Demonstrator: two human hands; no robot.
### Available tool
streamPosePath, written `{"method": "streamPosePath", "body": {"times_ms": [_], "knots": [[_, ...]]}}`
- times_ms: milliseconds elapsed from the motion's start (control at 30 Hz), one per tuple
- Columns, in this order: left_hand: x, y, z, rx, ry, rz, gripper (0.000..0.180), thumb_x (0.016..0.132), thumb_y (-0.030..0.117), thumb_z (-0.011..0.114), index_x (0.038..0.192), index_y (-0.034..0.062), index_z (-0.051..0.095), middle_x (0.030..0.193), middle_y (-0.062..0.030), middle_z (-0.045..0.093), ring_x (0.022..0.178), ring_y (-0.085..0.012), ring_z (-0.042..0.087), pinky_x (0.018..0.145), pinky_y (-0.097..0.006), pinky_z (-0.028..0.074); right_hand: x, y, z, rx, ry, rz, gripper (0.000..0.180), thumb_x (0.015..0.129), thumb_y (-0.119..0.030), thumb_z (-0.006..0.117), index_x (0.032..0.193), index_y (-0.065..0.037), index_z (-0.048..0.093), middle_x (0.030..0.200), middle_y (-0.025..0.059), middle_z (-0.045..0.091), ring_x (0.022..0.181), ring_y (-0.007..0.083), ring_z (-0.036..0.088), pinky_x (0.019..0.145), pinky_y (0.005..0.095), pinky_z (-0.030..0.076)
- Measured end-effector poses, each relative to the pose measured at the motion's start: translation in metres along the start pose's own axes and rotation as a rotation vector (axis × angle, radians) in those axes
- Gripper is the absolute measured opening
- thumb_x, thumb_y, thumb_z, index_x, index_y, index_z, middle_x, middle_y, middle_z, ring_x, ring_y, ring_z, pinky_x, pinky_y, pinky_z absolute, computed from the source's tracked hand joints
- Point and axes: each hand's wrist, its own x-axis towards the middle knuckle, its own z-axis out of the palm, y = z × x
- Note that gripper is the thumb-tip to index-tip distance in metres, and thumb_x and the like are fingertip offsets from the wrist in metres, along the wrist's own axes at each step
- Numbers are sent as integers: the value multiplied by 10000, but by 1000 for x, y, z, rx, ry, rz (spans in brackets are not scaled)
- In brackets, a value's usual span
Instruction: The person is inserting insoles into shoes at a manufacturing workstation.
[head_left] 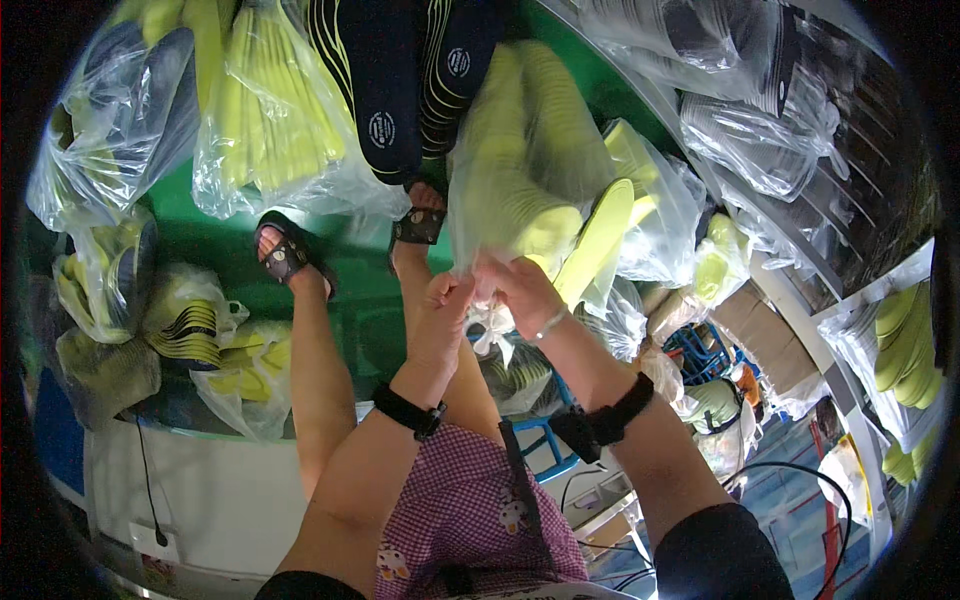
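Observation:
My left hand (440, 315) and my right hand (528, 295) meet in front of me, fingers pinched together. Between them they grip the gathered mouth of a clear plastic bag (520, 150) stuffed with stacks of yellow-green shoe insoles; motion blurs the fingertips and the film somewhat. A yellow-green insole (600, 238) lies slanted along the bag's right side, beyond my right hand. Just below my hands a white bunched knot of plastic (490, 325) shows, on top of another bag of insoles.
Dark insoles (380, 100) and a bag of yellow insoles (270, 120) lie ahead on the green floor (200, 255). More bagged insoles crowd both sides. A metal rack (770, 235) with bags runs along the right. A blue metal frame (545, 450) stands by my right forearm; a black cable (800, 468) curves nearby.

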Motion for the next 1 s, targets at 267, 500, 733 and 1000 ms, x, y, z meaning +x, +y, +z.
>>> {"method": "streamPosePath", "body": {"times_ms": [267,500,733,1000], "knots": [[11,-2,-15,-265,16,-136,109,818,244,542,787,143,513,698,52,481,625,-64,424,602,-219,343,19,-2,26,-171,272,-72,286,772,-267,538,815,9,604,686,76,587,630,156,536,597,273,427],[-9,-2,6,-124,-64,-86,211,836,280,508,717,108,487,666,50,429,603,-54,372,567,-207,303,61,17,11,-1235,480,-460,208,797,-171,428,797,-42,590,773,157,585,695,315,555,633,381,444],[-21,12,-4,30,-86,-100,250,848,226,465,639,90,448,560,54,338,509,-51,284,504,-196,228,74,-4,18,-1626,412,-70,227,787,-218,449,865,-95,623,866,123,605,796,292,581,710,341,460],[-90,-6,-14,790,-460,136,258,847,194,454,652,25,455,497,-40,395,459,-141,437,433,-321,330,90,-53,35,-1796,298,331,206,785,-202,488,911,-125,632,956,74,613,895,218,586,723,317,459]]}}
